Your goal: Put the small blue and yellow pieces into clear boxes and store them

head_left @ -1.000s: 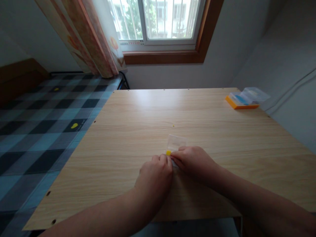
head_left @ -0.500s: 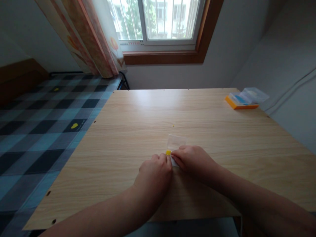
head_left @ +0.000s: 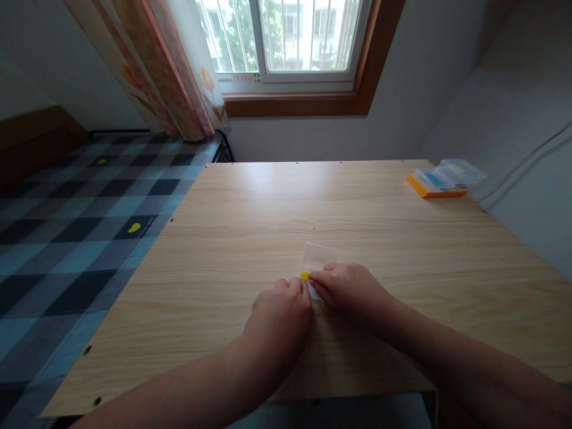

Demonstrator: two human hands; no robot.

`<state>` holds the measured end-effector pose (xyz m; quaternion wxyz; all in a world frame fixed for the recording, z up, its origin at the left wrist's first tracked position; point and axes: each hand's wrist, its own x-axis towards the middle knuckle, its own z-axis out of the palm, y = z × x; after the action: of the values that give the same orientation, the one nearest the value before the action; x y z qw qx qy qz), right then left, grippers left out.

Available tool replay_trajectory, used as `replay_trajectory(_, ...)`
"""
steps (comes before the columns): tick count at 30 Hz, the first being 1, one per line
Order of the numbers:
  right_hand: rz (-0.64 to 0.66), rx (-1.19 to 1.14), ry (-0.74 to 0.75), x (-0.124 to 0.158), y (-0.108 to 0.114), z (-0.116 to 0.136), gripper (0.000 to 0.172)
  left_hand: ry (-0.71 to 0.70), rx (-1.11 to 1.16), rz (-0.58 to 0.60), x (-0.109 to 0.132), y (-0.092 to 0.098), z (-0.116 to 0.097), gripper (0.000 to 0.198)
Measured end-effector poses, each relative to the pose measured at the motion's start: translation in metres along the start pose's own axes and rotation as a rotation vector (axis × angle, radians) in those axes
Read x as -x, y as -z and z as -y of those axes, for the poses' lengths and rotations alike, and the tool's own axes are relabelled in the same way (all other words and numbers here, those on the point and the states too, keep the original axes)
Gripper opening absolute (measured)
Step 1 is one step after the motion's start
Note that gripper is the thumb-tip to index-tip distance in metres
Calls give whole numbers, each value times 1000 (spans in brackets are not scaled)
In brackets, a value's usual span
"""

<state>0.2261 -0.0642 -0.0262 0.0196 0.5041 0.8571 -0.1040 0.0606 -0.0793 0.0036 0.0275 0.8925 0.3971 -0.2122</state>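
A small clear plastic case (head_left: 320, 254) lies on the table in front of me, its see-through flap spread away from me and its near part largely covered by my hands. At its left edge shows a small bright yellow piece (head_left: 304, 276). My left hand (head_left: 281, 307) is closed at the near left side of the case, fingertips curled down just below the yellow piece. From the right, my right hand (head_left: 346, 289) pinches, with thumb and forefinger tips at the yellow piece. What lies under the fingers is hidden.
A tiny yellow bit (head_left: 313, 227) lies beyond the case on the wooden table (head_left: 214, 238). An orange box with a clear lid (head_left: 440, 179) sits at the far right corner. A checked bed (head_left: 80, 238) adjoins on the left; a window and wall stand behind.
The yellow piece has tilted slightly and looks flatter, with my right fingertips a touch further left against it. My left hand has barely moved.
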Motion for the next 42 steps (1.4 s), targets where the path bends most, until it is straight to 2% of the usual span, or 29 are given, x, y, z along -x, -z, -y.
replay_trajectory(9,2,-17,-9,0,3,0,23,-36,-37,-27,2,3,1,29)
replay_trajectory(21,16,-12,10,1,3,1,25,-86,-93,-66,-2,-3,0,27)
replay_trajectory(42,16,-94,6,2,7,0,24,-92,-81,-104,1,-4,1,22)
